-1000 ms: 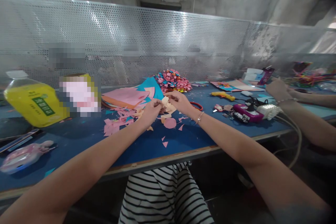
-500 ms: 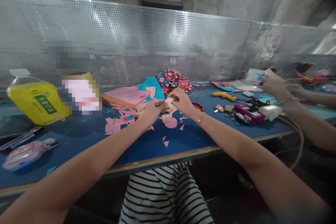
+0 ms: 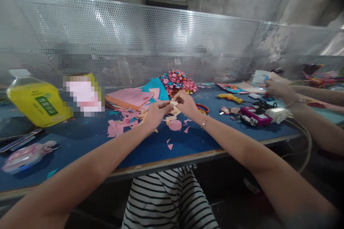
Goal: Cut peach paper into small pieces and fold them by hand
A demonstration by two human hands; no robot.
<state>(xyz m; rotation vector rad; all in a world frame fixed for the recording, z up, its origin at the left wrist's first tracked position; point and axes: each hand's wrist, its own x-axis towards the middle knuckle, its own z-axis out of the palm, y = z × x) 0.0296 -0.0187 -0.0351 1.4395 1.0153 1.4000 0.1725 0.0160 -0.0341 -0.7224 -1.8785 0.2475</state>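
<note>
My left hand (image 3: 156, 111) and my right hand (image 3: 186, 103) meet over the blue table (image 3: 150, 150), both pinched on one small cream paper piece (image 3: 173, 105). A bracelet circles my right wrist. Beneath the hands lie a pink paper circle (image 3: 175, 125) and pink paper scraps (image 3: 118, 125). Sheets of pink, orange and blue paper (image 3: 131, 98) are stacked just behind my left hand. Red-handled scissors (image 3: 202, 108) lie right of my right hand.
A yellow bottle (image 3: 36, 102) stands far left, a pink case (image 3: 24, 156) near the front edge. A heap of folded paper bits (image 3: 177, 80) sits by the perforated screen (image 3: 172, 46). A yellow glue gun (image 3: 228, 97), a purple device (image 3: 254, 115) and another person's hand (image 3: 276, 88) are at right.
My hands have drawn slightly closer together on the cream piece. The other person's hand at right has lifted and reached further back toward the papers there.
</note>
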